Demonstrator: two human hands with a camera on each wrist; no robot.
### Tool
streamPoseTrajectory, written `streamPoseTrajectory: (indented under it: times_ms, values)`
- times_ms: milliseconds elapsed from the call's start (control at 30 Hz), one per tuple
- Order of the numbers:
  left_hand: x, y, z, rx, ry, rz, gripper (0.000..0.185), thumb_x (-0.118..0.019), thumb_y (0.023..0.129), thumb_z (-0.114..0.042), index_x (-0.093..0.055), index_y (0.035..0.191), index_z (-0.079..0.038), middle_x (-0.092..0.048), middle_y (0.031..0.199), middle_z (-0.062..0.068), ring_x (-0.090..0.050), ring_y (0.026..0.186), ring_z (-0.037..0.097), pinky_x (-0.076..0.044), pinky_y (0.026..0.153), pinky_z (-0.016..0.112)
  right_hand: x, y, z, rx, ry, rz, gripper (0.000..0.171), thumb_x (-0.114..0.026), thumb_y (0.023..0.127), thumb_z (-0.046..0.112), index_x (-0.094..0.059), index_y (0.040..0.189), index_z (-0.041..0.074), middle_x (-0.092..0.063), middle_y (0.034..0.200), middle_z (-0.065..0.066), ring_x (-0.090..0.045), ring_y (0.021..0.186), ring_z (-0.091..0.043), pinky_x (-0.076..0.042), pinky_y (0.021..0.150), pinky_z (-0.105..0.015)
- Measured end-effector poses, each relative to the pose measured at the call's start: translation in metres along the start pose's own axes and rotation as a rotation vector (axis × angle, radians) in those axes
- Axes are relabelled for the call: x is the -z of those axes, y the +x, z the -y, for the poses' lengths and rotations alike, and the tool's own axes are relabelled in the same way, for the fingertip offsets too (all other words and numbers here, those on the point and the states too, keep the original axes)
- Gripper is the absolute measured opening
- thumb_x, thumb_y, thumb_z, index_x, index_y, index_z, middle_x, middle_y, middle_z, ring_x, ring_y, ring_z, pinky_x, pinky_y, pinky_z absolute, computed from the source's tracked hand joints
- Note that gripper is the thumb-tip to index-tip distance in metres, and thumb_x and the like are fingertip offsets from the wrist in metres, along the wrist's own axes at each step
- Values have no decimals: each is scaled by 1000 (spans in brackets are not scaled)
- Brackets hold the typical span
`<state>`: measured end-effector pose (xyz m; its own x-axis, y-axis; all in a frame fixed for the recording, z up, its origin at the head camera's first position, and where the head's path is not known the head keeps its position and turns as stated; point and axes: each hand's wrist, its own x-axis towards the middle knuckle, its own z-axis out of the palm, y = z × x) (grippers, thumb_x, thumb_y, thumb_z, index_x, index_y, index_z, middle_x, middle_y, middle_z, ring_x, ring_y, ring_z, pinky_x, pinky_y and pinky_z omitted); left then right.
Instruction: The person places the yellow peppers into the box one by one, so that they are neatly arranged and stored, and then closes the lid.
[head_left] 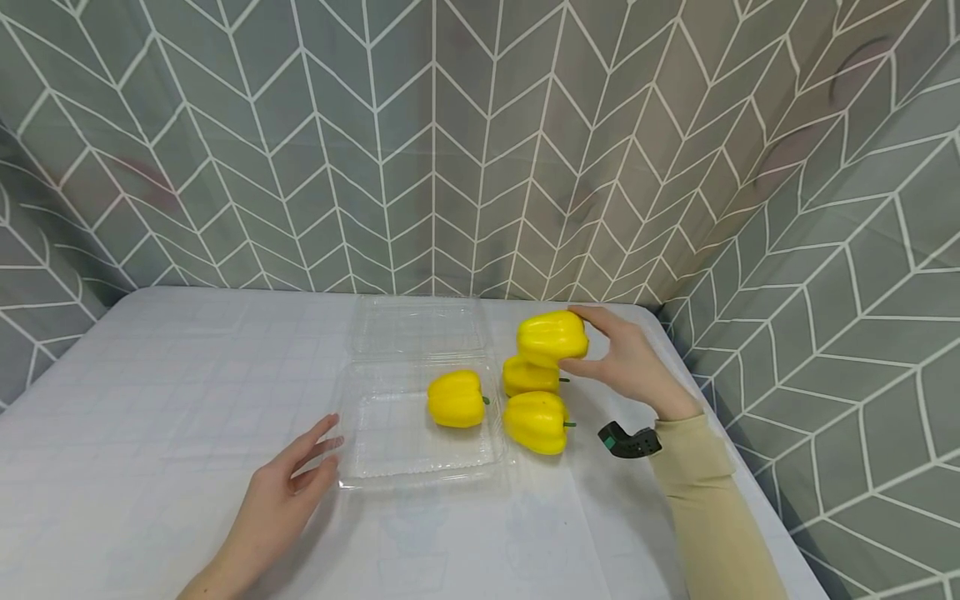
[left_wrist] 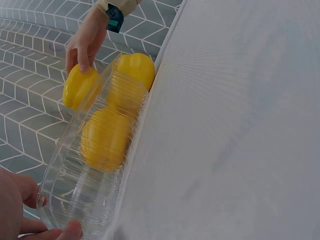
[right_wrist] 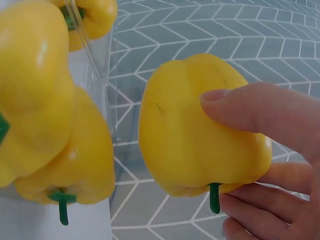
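My right hand (head_left: 626, 358) grips a yellow bell pepper (head_left: 551, 337) and holds it in the air, just right of an open clear plastic clamshell box (head_left: 390, 454). The same pepper (right_wrist: 200, 135) fills the right wrist view, fingers curled round it. One yellow pepper (head_left: 456, 398) lies inside the box tray. Two more peppers (head_left: 536, 421) (head_left: 527, 377) lie on the table against the box's right side. My left hand (head_left: 288, 483) rests flat on the table, fingers straight, its fingertips (left_wrist: 70, 231) touching the box's near left corner.
The box's clear lid (head_left: 420, 327) lies open flat toward the back wall. A white cloth (head_left: 165, 400) covers the table. A grey chevron-patterned curtain (head_left: 450, 142) closes in the back and both sides. The table's right edge (head_left: 720, 417) runs close to my right arm.
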<state>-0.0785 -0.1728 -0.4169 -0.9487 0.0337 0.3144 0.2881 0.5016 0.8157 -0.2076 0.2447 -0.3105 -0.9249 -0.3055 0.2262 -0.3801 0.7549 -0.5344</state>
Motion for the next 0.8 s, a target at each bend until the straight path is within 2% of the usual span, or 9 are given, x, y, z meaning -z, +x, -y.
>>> streamPoseTrajectory:
  times_ms: [300,800]
  values:
    - [0,0,-1,-3,6,-4,50,-61,99,-6,-49,147,-9,-56,144,11,-56,114,-12,-50,88,4,-6,0,11,32,20,9,79,-84,81,27,-46,148,11,-49,150,-7,-45,137,-32,-41,113,-56]
    - [0,-1,-1,-8,9,-6,50,-61,99,-8,-49,147,-9,-56,144,12,-56,114,-13,-50,87,4,-15,0,26,59,35,15,76,-83,82,29,-47,147,11,-50,150,-6,-46,137,-30,-40,115,-54]
